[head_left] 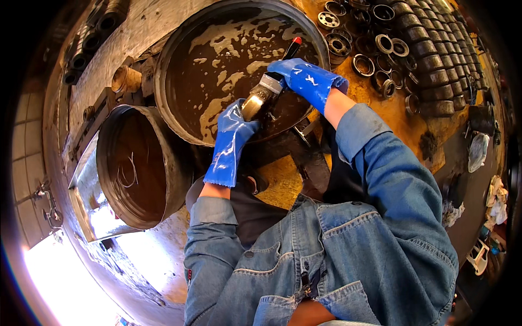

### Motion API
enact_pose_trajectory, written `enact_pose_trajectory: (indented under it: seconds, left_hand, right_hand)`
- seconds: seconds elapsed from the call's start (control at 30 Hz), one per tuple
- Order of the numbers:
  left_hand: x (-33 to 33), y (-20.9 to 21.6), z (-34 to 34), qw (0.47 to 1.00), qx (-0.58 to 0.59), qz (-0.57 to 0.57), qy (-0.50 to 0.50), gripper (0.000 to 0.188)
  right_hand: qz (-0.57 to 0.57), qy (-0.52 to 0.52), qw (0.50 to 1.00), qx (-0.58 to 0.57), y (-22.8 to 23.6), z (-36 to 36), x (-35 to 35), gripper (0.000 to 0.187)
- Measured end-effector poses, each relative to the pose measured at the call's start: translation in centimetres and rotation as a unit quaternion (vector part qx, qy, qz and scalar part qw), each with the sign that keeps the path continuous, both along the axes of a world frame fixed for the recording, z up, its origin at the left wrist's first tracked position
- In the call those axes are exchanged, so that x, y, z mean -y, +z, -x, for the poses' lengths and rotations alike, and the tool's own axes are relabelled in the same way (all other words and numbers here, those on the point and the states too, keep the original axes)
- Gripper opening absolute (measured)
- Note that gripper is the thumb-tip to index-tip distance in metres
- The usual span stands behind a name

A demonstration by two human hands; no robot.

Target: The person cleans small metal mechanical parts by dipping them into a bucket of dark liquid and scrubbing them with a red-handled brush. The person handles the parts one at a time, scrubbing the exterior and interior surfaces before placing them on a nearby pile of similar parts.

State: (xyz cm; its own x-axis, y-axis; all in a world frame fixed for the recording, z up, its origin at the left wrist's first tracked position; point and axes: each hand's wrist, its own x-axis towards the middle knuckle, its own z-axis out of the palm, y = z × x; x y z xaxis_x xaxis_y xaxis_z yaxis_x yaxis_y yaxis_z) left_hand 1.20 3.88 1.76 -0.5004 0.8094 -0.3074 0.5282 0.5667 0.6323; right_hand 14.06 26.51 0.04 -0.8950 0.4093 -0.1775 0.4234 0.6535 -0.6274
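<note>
My left hand (232, 122), in a blue rubber glove, is closed around a shiny, rounded metal part (252, 107), mostly hidden by the glove. In a matching glove, my right hand (296, 75) grips a brush by its black, red-tipped handle (292, 48). The brush's grey ferrule (271, 83) points down and left, and its working end meets the metal part. Both hands are over the near side of a large round basin (161, 89) of dark brown liquid with patches of foam.
A metal drum (182, 179) with brown contents and a loop of wire stands left. Metal rings (362, 64) lie on the yellowish surface at the right, beside stacked dark cylinders (435, 76). More dark tubes (89, 41) lie far left. A brown pot (126, 79) sits near the basin.
</note>
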Motion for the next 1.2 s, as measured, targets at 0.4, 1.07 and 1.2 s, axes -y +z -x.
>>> enact_pose_trajectory:
  seconds: [0.4, 1.07, 1.2]
  left_hand:
    - [1.0, -5.0, 3.2, 0.871, 0.368, -0.177, 0.274, 0.038]
    - [-1.0, -4.7, 4.3, 0.63, 0.559, -0.268, 0.468, 0.026]
    - [0.0, -8.1, 5.5, 0.642, 0.564, -0.314, 0.413, 0.036]
  right_hand:
    - [0.292, -0.283, 0.907, 0.108, -1.3, 0.8, 2.7, 0.036]
    - [0.615, -0.536, 0.547, -0.187, -1.2, 1.2, 10.6, 0.035]
    - [0.553, -0.509, 0.645, -0.137, 0.8, 1.1, 11.2, 0.046]
